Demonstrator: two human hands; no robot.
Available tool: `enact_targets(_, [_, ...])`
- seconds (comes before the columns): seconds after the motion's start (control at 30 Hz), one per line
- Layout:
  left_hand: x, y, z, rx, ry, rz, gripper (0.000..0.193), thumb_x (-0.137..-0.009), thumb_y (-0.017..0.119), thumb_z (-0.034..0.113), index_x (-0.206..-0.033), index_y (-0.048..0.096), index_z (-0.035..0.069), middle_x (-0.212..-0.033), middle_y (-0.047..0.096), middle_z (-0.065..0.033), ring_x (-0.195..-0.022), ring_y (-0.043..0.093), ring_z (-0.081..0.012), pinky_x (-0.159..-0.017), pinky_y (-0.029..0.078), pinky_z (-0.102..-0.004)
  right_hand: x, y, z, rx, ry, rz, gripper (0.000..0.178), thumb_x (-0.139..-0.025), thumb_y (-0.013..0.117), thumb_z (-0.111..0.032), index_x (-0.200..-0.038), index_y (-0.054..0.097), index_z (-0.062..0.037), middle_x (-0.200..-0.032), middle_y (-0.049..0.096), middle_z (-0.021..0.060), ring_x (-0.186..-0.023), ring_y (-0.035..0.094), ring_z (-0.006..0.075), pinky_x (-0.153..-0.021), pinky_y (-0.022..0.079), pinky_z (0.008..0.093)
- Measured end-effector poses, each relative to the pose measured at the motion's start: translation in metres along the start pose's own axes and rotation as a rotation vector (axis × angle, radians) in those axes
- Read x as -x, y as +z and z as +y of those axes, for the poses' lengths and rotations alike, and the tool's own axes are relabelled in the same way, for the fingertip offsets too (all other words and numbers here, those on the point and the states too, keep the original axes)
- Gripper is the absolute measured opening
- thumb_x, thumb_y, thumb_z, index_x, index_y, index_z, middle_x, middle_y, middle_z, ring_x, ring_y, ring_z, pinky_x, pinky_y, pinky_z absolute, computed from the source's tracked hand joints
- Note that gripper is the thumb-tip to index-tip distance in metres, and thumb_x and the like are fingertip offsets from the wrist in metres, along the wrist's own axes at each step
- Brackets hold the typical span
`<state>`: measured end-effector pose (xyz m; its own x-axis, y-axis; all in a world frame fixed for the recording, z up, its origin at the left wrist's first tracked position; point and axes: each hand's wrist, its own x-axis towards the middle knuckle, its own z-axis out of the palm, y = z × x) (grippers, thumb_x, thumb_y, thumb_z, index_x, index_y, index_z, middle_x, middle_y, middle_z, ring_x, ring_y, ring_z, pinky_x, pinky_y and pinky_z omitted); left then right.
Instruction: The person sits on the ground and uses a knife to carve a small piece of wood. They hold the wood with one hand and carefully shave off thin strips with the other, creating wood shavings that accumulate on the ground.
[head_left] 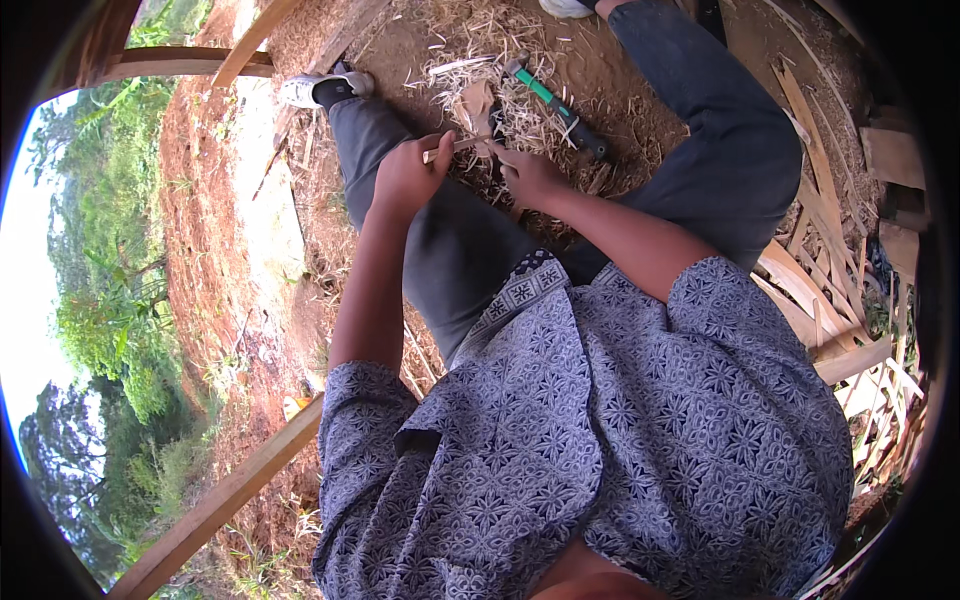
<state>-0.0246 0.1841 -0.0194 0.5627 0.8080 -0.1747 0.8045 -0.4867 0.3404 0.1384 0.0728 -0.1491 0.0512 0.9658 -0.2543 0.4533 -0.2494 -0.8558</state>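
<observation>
My left hand (408,176) is closed around a thin pale wooden stick (464,146), whose short end pokes out beside the thumb. The stick runs across toward my right hand (530,178). That hand's fingers are closed near the stick's far end; what they grip is too small to make out. Just beyond the hands, a light brown piece of wood (477,104) lies on the ground, with a narrow dark object (497,122) beside it. To its right, a hammer (544,93) with a green and black handle rests on wood shavings (455,72).
My legs in dark trousers (445,265) spread around the work spot. Split boards and offcuts (815,290) are piled at the right. Wooden rails (215,510) cross the left side, with a reddish earth slope (205,240) and green plants beyond.
</observation>
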Motion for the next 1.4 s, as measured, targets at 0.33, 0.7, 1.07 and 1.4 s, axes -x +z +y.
enact_targets(0.33, [-0.013, -0.006, -0.003, -0.015, -0.04, -0.036, 0.044, -0.105, 0.053, 0.044, -0.096, 0.078, 0.008, -0.078, 0.069, -0.0229, -0.078, 0.067, -0.0436, -0.071, 0.053, -0.0501, -0.004, 0.0, -0.009, -0.054, 0.048, 0.036, 0.043, -0.103, 0.052, -0.028, -0.144, 0.059, -0.0229, -0.1, 0.073, 0.0198, -0.086, 0.071, 0.0409, -0.079, 0.056, 0.0504])
enact_targets(0.7, [-0.012, -0.005, -0.008, -0.007, -0.022, 0.02, 0.046, -0.105, 0.053, 0.044, -0.091, 0.077, 0.008, -0.075, 0.068, -0.0235, -0.075, 0.067, -0.045, -0.068, 0.054, -0.0512, 0.004, -0.002, -0.036, -0.12, -0.209, 0.117, 0.046, -0.103, 0.053, -0.028, -0.149, 0.053, -0.0275, -0.096, 0.073, 0.0204, -0.085, 0.07, 0.042, -0.077, 0.055, 0.0522])
enact_targets(1.07, [-0.022, -0.006, 0.003, -0.012, 0.011, 0.001, 0.043, -0.104, 0.054, 0.042, -0.094, 0.077, 0.007, -0.078, 0.07, -0.0221, -0.077, 0.068, -0.0432, -0.07, 0.054, -0.0504, -0.011, 0.01, 0.019, 0.024, 0.105, -0.012, 0.046, -0.103, 0.05, -0.027, -0.149, 0.054, -0.0296, -0.108, 0.073, 0.0193, -0.096, 0.07, 0.0394, -0.086, 0.055, 0.0514])
enact_targets(1.4, [-0.007, -0.007, -0.003, -0.032, 0.222, 0.01, 0.033, -0.103, 0.057, 0.033, -0.088, 0.072, 0.007, -0.077, 0.068, -0.0198, -0.074, 0.066, -0.0421, -0.065, 0.051, -0.0493, -0.009, 0.015, 0.007, -0.132, 0.025, 0.088, 0.037, -0.103, 0.05, -0.03, -0.138, 0.058, -0.0208, -0.102, 0.074, 0.0168, -0.094, 0.071, 0.0385, -0.083, 0.056, 0.0503])
